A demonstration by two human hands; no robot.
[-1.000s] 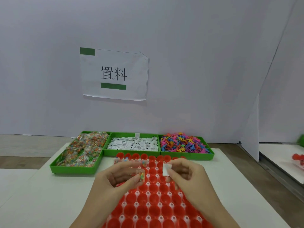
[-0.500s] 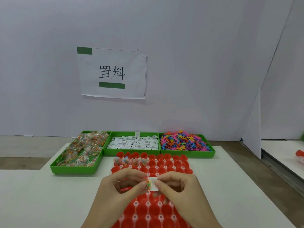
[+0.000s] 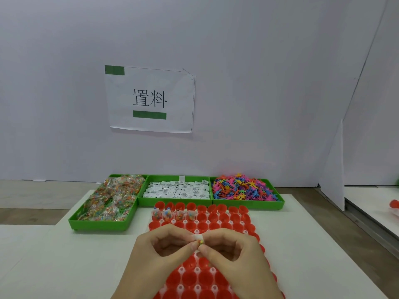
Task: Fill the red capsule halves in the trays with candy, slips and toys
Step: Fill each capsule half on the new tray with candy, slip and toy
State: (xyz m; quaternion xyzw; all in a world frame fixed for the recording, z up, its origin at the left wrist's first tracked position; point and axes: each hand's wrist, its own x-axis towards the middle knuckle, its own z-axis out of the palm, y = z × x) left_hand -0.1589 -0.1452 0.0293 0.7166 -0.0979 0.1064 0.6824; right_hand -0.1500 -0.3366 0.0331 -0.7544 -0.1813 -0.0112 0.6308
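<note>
The white tabletop [image 3: 54, 266] carries three green bins along its far edge and a tray of red capsule halves [image 3: 216, 277] in front of them. The candy bin [image 3: 108, 203] is on the left, the slip bin [image 3: 177, 190] in the middle, and the toy bin [image 3: 244, 189] on the right.

In the tray's second row from the far edge, four capsule halves at the left end hold candy packets [image 3: 172, 214]. The remaining visible halves appear unfilled, so the task is judged to be at an early stage.

The left hand [image 3: 157, 255] and right hand [image 3: 233, 255] meet above the tray. Both are closed in a pinch on one small bundle: a white slip [image 3: 198, 237] together with a small candy packet [image 3: 200, 242].

Risks, as judgements:

- Wrong cell. The hands cover several halves, so the target cannot be seen at release, and the bundle may land in an adjacent half.
- Separation. Slip and packet are held by fingertip pressure only. The light slip may flutter onto the tabletop or between halves.
- Protrusion. A slip that is not folded small may stand proud of the rim.
- Omission. No toy is visible in either hand, so a half could be left short.
</note>
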